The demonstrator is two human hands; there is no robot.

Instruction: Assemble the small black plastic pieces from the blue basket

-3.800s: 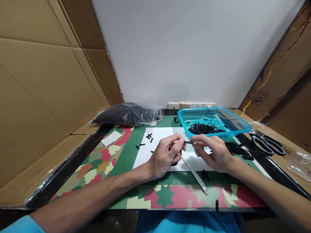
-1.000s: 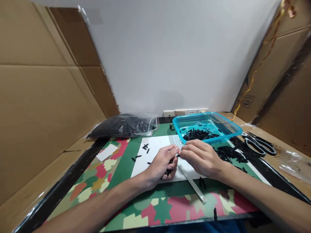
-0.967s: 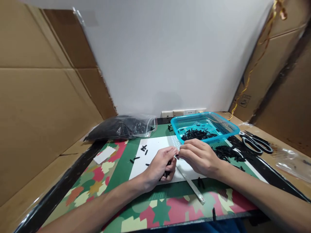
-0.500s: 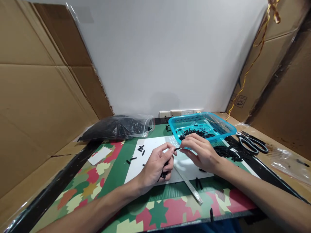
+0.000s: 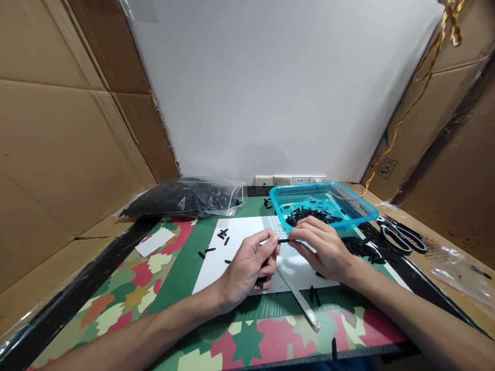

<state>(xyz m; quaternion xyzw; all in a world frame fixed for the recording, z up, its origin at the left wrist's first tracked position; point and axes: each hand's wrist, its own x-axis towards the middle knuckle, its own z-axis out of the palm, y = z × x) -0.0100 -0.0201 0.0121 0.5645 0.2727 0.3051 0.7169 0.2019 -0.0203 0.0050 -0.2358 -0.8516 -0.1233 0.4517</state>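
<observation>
Between my two hands, above the white sheet (image 5: pixel 211 268), is one small black piece (image 5: pixel 283 240). My left hand (image 5: pixel 253 265) pinches its left end with thumb and forefinger, while the other fingers curl around more black pieces (image 5: pixel 261 282). The fingertips of my right hand (image 5: pixel 323 247) are closed on the right end of the same piece. Just behind my right hand is a blue basket (image 5: pixel 369 212) with many black pieces inside. Several loose black pieces (image 5: pixel 222 233) lie on the sheet to the left.
A bag of black material (image 5: pixel 174 198) lies at the back left. Scissors (image 5: pixel 400 238) and a clear plastic bag (image 5: pixel 460 273) are at the right, near a black pile (image 5: pixel 361 247). A flat strip (image 5: pixel 299 299) lies in front of my hands. Cardboard walls (image 5: pixel 58 129) flank the table.
The view has shifted slightly. The black piece between my hands now lies more level, and my right fingertips are closed on its end.
</observation>
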